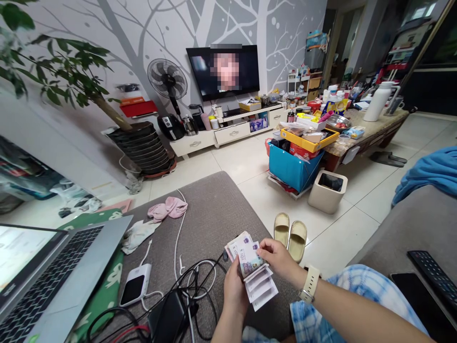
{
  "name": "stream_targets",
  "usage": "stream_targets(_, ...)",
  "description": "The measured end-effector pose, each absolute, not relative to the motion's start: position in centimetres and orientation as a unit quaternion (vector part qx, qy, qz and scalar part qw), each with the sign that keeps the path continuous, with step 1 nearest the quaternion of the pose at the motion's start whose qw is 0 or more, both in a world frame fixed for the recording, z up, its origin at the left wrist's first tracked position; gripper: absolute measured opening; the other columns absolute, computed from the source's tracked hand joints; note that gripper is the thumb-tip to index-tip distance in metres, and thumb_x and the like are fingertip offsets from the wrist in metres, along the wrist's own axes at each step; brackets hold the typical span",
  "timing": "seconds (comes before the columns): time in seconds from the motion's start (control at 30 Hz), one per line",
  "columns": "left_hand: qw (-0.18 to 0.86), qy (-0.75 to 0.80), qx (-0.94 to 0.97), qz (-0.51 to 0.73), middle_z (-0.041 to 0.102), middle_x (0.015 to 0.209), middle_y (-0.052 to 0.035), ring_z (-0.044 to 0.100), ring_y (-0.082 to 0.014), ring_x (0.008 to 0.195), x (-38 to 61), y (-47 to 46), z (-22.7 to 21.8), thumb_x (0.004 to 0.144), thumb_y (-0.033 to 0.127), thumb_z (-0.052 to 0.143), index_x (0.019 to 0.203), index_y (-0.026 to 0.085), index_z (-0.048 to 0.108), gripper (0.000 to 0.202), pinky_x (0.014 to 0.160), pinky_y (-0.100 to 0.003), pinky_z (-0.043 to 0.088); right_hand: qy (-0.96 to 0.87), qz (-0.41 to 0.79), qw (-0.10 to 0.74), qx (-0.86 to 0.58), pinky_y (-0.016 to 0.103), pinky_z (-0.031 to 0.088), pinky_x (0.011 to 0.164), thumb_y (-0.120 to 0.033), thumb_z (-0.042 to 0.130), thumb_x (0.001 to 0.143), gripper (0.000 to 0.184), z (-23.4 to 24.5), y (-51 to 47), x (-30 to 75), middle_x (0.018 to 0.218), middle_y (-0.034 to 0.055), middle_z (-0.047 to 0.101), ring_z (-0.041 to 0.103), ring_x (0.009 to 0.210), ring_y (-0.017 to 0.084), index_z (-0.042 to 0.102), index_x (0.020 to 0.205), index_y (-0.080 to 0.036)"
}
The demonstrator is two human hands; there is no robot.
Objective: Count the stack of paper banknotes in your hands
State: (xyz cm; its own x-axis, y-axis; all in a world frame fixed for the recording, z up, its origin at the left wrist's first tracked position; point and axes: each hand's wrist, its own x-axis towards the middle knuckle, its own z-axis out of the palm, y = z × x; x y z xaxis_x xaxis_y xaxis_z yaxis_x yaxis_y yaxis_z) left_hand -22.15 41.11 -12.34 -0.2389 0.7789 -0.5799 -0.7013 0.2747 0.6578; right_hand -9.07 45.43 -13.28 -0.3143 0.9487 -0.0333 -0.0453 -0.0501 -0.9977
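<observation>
A fanned stack of banknotes (250, 267) is low in the middle of the head view, over the grey sofa seat. My left hand (233, 288) grips the stack from below, thumb across the notes. My right hand (278, 259), with a white watch on its wrist, pinches the top right edge of the notes. Both hands are closed on the stack. My knee in blue plaid cloth lies under my right forearm.
An open laptop (46, 276) sits at the left on a green cushion. A white power bank (135, 285), tangled cables (189, 286) and a pink cloth (167, 208) lie on the sofa. Slippers (290, 233), a bin (327, 189) and a blue box (293, 166) stand on the floor. A remote (433, 276) lies at right.
</observation>
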Motion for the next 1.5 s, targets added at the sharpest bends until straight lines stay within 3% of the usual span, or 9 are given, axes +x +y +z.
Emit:
stream_targets(0.87, 0.62, 0.496, 0.074, 0.604, 0.074, 0.093, -0.0148, 0.07, -0.0292, 0.088, -22.1, 40.8, -12.9, 0.074, 0.024, 0.063, 0.102, 0.009, 0.069, 0.033, 0.08, -0.041, 0.055, -0.523, 0.628, 0.428, -0.385, 0.024, 0.031, 0.053, -0.043, 0.06, 0.082, 0.027, -13.1, 45.1, -9.3, 0.063, -0.0032, 0.048, 0.041, 0.056, 0.011, 0.054, 0.073, -0.017)
stream_targets(1.17, 0.615, 0.507, 0.079, 0.599, 0.074, 0.092, -0.0146, 0.071, -0.0278, 0.087, -22.0, 40.7, -12.3, 0.076, 0.019, 0.059, 0.093, 0.009, 0.07, 0.022, 0.08, -0.039, 0.054, -0.514, 0.64, 0.426, -0.38, 0.023, 0.027, 0.049, -0.047, 0.061, 0.08, 0.033, -12.9, 45.2, -9.3, 0.059, -0.0047, 0.044, 0.038, 0.052, 0.01, 0.051, 0.069, -0.018)
stream_targets(1.37, 0.607, 0.533, 0.063, 0.586, 0.074, 0.082, -0.0148, 0.071, -0.0277, 0.078, -21.8, 40.7, -11.7, 0.077, 0.026, 0.063, 0.097, 0.008, 0.069, 0.028, 0.071, -0.037, 0.056, -0.491, 0.694, 0.395, -0.348, 0.025, 0.03, 0.048, -0.057, 0.049, 0.085, 0.043, -12.7, 45.2, -9.3, 0.053, -0.001, 0.055, 0.045, 0.046, 0.012, 0.054, 0.07, -0.018)
stream_targets(1.5, 0.597, 0.527, 0.053, 0.603, 0.074, 0.083, -0.0145, 0.071, -0.0277, 0.075, -21.7, 40.8, -11.5, 0.075, 0.032, 0.065, 0.105, 0.009, 0.068, 0.038, 0.071, -0.038, 0.055, -0.502, 0.661, 0.416, -0.371, 0.025, 0.035, 0.054, -0.05, 0.061, 0.081, 0.036, -13.1, 45.3, -9.2, 0.054, -0.0014, 0.057, 0.049, 0.05, 0.012, 0.054, 0.067, -0.017)
